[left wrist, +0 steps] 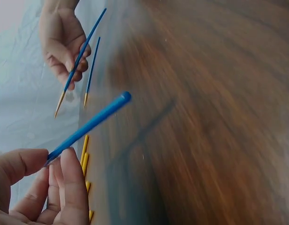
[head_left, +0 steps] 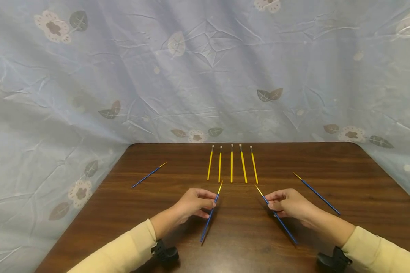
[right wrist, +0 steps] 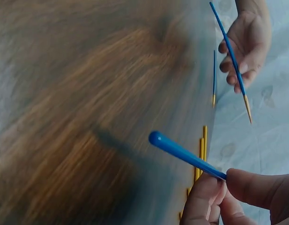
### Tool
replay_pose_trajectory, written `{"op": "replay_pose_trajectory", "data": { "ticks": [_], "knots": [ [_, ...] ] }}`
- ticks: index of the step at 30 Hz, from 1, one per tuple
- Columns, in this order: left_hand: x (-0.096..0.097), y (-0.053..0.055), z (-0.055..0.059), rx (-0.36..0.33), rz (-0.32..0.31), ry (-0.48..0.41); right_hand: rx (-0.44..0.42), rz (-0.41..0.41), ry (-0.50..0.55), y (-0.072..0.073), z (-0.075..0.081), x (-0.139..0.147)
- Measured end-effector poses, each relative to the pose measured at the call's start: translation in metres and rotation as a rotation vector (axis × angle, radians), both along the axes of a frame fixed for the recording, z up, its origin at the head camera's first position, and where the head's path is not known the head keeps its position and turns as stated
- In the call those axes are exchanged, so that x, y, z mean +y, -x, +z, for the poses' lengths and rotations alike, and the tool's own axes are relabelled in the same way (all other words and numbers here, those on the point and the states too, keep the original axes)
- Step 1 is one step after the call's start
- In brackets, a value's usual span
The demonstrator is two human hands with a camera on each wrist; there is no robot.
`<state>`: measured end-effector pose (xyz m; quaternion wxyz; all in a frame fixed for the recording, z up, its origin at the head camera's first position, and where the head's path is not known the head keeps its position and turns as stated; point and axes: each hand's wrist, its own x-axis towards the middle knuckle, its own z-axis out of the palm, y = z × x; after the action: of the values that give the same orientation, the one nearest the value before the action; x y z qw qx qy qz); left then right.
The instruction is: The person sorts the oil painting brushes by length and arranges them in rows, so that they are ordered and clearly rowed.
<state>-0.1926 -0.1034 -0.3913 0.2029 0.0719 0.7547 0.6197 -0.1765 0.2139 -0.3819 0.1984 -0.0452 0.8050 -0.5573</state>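
My left hand (head_left: 195, 204) pinches a thin blue paintbrush (head_left: 209, 220) between thumb and fingers, its golden tip pointing away from me. In the right hand (head_left: 288, 204) is a matching blue paintbrush (head_left: 284, 226), gripped the same way and slanting toward the middle. Both brushes are held above the table; in the left wrist view the blue handle end (left wrist: 104, 111) casts a shadow on the wood. The right wrist view shows the other handle end (right wrist: 181, 152) rising from the pinched thumb and fingers. Beyond the hands lies a row of several yellow flat-tipped paintbrushes (head_left: 231, 167), bristles toward the back.
Another blue paintbrush (head_left: 148, 175) lies at the left of the brown wooden table (head_left: 246, 254), and one more blue brush (head_left: 319, 195) lies to the right of the right hand. A floral cloth (head_left: 205, 87) hangs along the table's back edge and left side.
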Motion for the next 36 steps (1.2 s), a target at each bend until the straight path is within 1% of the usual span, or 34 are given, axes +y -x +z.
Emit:
{"op": "replay_pose_trajectory", "data": {
  "ticks": [8, 13, 18, 22, 26, 31, 36],
  "knots": [
    [0.015, -0.002, -0.002, -0.026, 0.004, -0.023, -0.022, -0.02, 0.043, 0.003, -0.002, -0.014],
    [0.024, -0.004, -0.004, -0.046, 0.031, -0.028, -0.031, -0.025, 0.071, 0.004, -0.003, -0.021],
    [0.032, -0.004, -0.007, -0.058, 0.069, -0.048, -0.048, -0.044, 0.087, 0.004, -0.005, -0.03],
    [0.037, -0.003, -0.01, -0.063, 0.072, -0.053, -0.052, -0.064, 0.087, 0.004, -0.007, -0.037],
    [0.041, -0.002, -0.014, -0.063, 0.065, -0.057, -0.058, -0.09, 0.086, 0.005, -0.01, -0.042],
    [0.045, -0.001, -0.018, -0.054, 0.061, -0.055, -0.062, -0.101, 0.088, 0.006, -0.012, -0.046],
    [0.049, 0.0, -0.022, -0.039, 0.075, -0.054, -0.063, -0.117, 0.079, 0.006, -0.014, -0.049]
  ]
}}
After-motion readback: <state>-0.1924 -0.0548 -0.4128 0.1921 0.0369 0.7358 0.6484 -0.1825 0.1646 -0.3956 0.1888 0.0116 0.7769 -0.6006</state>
